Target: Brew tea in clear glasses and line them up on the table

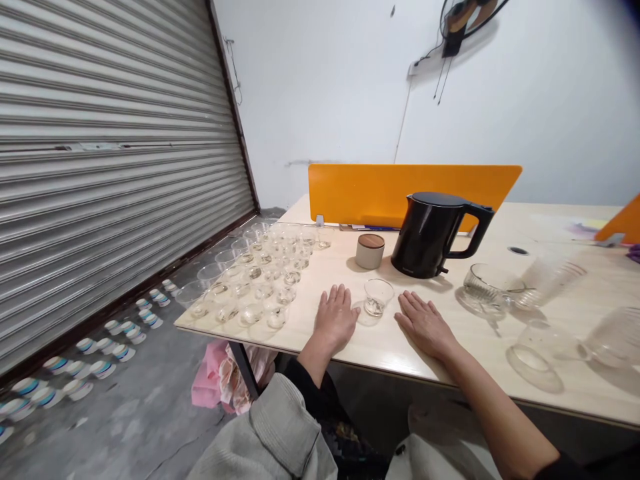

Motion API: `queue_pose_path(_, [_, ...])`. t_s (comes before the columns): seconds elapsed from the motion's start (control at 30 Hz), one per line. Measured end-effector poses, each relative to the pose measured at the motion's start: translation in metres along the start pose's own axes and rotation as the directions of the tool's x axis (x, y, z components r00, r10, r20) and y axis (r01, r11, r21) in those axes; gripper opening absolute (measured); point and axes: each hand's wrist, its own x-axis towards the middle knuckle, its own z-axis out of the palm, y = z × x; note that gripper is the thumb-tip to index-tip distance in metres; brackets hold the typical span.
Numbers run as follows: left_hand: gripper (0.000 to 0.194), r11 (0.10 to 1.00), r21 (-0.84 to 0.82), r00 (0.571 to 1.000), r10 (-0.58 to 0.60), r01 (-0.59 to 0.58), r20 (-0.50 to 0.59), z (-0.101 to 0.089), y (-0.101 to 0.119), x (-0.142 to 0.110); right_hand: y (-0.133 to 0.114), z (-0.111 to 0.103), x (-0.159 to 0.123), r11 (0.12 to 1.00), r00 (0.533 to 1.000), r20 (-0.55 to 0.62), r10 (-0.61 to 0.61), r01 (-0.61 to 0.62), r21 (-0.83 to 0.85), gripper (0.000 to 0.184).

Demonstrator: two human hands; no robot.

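Palm down on the pale wooden table [320,333], my left hand [337,318] lies with its fingers stretched out and holds nothing. My right hand [424,325] rests flat in the same way, its fingers pointing forward. Between the two stands a clear plastic cup [379,293] with a small amount of dark bits, perhaps tea leaves, at its bottom. Neither hand grips the cup; my left thumb is close to its base. Behind the cup are a grey canister [370,255] with a wooden lid and a black electric kettle [425,233] with its handle to the right.
Several rows of clear cups [255,273] with dark bits fill the table's left end. On the right are a glass pitcher [485,287], a stack of clear cups [547,280] and a cup lying tipped [540,357]. An orange divider [400,193] stands behind. Lidded tubs [103,367] line the floor.
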Motion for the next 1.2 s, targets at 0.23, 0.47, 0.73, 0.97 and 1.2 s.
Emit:
queue_pose_path(0.23, [0.067,1.0,0.007,1.0,-0.006,0.006,-0.007,0.0033,-0.0007,-0.0002,0.0012,0.0011,-0.0005,1.0,1.0,-0.005,-0.005,0.005,0.016,0.066])
queue_pose_path(0.47, [0.066,1.0,-0.002,1.0,-0.002,0.002,-0.017,0.0017,-0.0004,-0.0018,0.0009,0.0016,-0.0006,1.0,1.0,-0.022,-0.017,0.017,0.014,0.066])
queue_pose_path(0.73, [0.066,1.0,0.024,1.0,-0.002,0.002,-0.015,0.0026,0.0,-0.0017,0.0007,0.004,-0.0005,0.999,0.999,-0.036,-0.012,0.014,0.041,0.064])
queue_pose_path(0.97, [0.066,1.0,0.029,1.0,-0.005,0.005,-0.006,0.0049,-0.0016,-0.0006,-0.0004,0.0026,-0.0024,0.999,0.999,-0.039,-0.012,0.013,0.039,0.063])
queue_pose_path(1.2, [0.066,0.999,0.042,1.0,-0.004,0.004,-0.006,0.0055,-0.0019,0.0003,-0.0027,-0.0023,-0.0035,1.0,1.0,-0.014,-0.003,0.004,0.03,0.062])
